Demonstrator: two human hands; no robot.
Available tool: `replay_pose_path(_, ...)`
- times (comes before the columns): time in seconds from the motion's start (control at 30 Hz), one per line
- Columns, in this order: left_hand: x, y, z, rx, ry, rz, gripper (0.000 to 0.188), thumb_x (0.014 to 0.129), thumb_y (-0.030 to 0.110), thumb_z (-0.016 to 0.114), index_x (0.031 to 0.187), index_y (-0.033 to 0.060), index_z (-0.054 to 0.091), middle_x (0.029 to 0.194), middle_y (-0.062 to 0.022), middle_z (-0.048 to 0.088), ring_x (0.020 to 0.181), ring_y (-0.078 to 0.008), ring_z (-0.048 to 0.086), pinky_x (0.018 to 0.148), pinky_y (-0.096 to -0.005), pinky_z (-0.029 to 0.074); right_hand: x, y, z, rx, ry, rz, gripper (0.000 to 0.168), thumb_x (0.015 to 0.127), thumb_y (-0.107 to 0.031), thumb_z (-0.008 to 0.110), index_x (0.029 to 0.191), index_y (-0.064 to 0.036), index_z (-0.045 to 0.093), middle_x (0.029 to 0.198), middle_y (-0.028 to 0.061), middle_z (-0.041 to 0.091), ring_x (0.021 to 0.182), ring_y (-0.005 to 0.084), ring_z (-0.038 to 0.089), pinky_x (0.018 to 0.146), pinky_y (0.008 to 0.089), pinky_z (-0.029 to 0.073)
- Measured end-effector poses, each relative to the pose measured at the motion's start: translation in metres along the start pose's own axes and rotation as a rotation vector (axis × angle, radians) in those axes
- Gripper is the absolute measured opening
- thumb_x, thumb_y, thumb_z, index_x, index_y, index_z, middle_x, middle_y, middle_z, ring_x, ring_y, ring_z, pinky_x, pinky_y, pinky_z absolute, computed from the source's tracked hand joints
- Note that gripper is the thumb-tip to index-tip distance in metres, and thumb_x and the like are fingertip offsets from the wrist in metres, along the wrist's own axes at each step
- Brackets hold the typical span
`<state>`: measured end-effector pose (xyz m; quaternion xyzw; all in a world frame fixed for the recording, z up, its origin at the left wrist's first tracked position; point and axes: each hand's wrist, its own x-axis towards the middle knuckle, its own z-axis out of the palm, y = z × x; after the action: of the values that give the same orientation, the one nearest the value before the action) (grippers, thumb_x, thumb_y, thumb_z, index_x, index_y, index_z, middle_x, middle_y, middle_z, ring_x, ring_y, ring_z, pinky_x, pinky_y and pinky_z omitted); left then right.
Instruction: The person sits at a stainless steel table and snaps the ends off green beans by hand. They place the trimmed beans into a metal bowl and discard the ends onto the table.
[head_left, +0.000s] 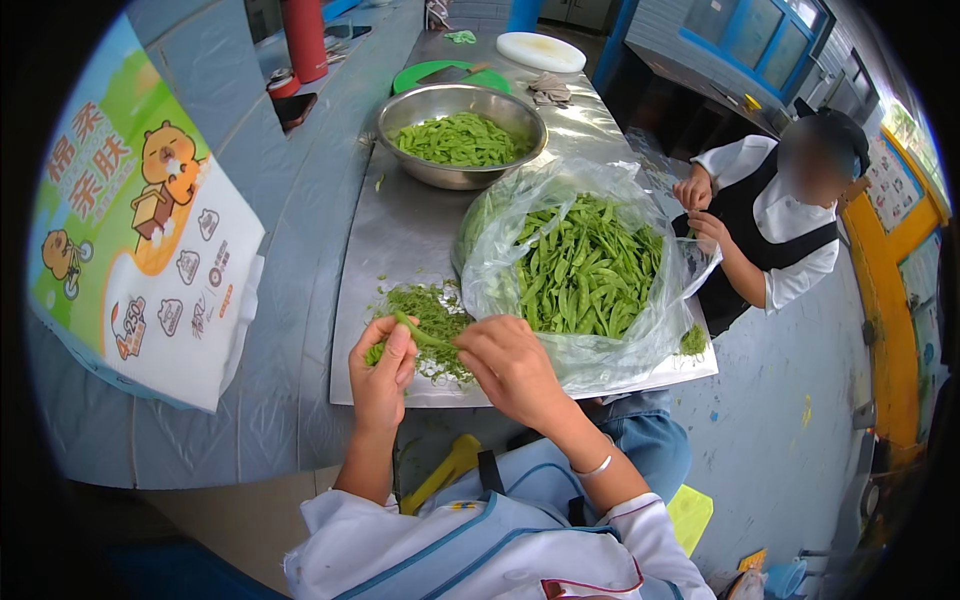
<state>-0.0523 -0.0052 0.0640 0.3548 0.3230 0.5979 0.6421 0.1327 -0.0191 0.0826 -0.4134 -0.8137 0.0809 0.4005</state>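
Note:
My left hand (381, 367) holds a green snow pea pod (421, 335) between thumb and fingers, with more green pods partly hidden in its palm. My right hand (514, 367) pinches the other end of that pod. Below both hands, a loose heap of pea strings and tips (431, 300) lies on the stainless steel table (397, 217). To the right, a clear plastic bag (487, 277) stands open, full of snow peas (589, 270). Behind it, a steel bowl (450, 178) contains more pods (459, 140).
Across the right edge, a co-worker (757, 202) handles something small beside a little heap of trimmings (693, 340). A printed package (180, 247) stands on the tiled ledge at left, with a phone (295, 110) and red flask (304, 41). Farther back are a green board (487, 79) and white board (540, 51).

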Motion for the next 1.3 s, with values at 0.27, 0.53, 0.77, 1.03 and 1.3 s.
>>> replay_pose_path(0.27, 0.003, -0.007, 0.022, 1.293, -0.259, 0.883, 0.025, 0.073, 0.003, 0.072, 0.098, 0.0052, 0.066, 0.071, -0.004, 0.053, 0.057, -0.0229, 0.054, 0.049, -0.0322, 0.044, 0.002, -0.007, -0.013, -0.281, 0.029, -0.142, 0.016, 0.071, -0.003, 0.064, 0.086, -0.001, 0.058, 0.077, 0.0092, 0.051, 0.079, 0.0254, 0.051, 0.084, 0.0372, 0.041)
replay_pose_path(0.53, -0.005, 0.01, -0.004, 0.188, -0.172, 0.468, 0.016, 0.085, 0.016, 0.065, 0.088, 0.004, 0.055, 0.071, -0.0018, 0.049, 0.049, -0.008, 0.042, 0.042, -0.0225, 0.031, -0.019, 0.027, 0.034, 0.11, 0.092, 0.227, 0.022, 0.082, -0.008, 0.062, 0.102, 0.0, 0.059, 0.092, 0.0105, 0.059, 0.08, 0.0274, 0.056, 0.074, 0.0346, 0.047)
replay_pose_path(0.77, -0.008, 0.001, -0.024, -0.182, -0.316, 0.055, 0.02, 0.089, 0.02, 0.06, 0.089, 0.0016, 0.051, 0.078, -0.0001, 0.041, 0.049, -0.0045, 0.033, 0.042, -0.0187, 0.024, -0.008, 0.02, 0.037, 1.017, -0.095, 0.723, 0.025, 0.095, -0.018, 0.053, 0.103, 0.004, 0.059, 0.093, 0.0067, 0.062, 0.076, 0.012, 0.061, 0.062, 0.0265, 0.049)
replay_pose_path(1.03, 0.017, -0.019, -0.006, 0.526, -0.352, -0.092, 0.02, 0.088, 0.013, 0.059, 0.101, -0.002, 0.063, 0.082, -0.005, 0.064, 0.056, -0.0081, 0.048, 0.049, -0.0227, 0.037, -0.017, 0.01, -0.011, 0.271, -0.006, 0.283, 0.007, 0.082, -0.001, 0.062, 0.089, 0.001, 0.061, 0.079, 0.0154, 0.057, 0.069, 0.0329, 0.059, 0.058, 0.0341, 0.047)
replay_pose_path(1.3, 0.005, -0.063, 0.03, 0.766, -0.479, 0.261, 0.011, 0.088, 0.008, 0.06, 0.089, -0.0025, 0.06, 0.075, -0.0074, 0.058, 0.064, -0.0162, 0.057, 0.056, -0.0312, 0.042, -0.039, 0.015, -0.01, 0.479, 0.128, 0.567, 0.006, 0.087, -0.003, 0.062, 0.091, 0.002, 0.062, 0.082, 0.007, 0.06, 0.063, 0.0108, 0.059, 0.054, 0.0233, 0.047)
